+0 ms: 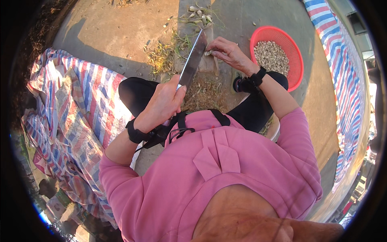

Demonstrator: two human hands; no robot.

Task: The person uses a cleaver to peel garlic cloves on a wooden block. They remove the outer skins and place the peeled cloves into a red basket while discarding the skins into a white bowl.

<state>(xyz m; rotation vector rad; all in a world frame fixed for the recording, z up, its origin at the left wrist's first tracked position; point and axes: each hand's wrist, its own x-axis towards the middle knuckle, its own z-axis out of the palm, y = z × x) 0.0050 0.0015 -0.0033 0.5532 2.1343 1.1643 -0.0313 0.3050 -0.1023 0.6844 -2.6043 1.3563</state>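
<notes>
My left hand (164,101) grips the handle of a cleaver (195,59), its long blade slanting up and away to the right. Across from the blade, my right hand (228,54) pinches a small pale piece (208,53), which looks like part of a bulb, over a wooden board (207,65). My right fingers partly hide the piece. Beyond the blade's tip lie several whitish bulbs with green stalks (199,13). Cut green and yellowed leaves (163,60) are heaped left of the board. A red plastic basket (297,60) at the right holds many small pale pieces (272,57).
Striped plastic sheeting (99,99) lies rumpled at the left, and another striped sheet (341,54) runs along the right. My bent knees flank the board. Dry scraps (205,93) cover the ground between my legs. The floor (121,33) is concrete, partly in shadow.
</notes>
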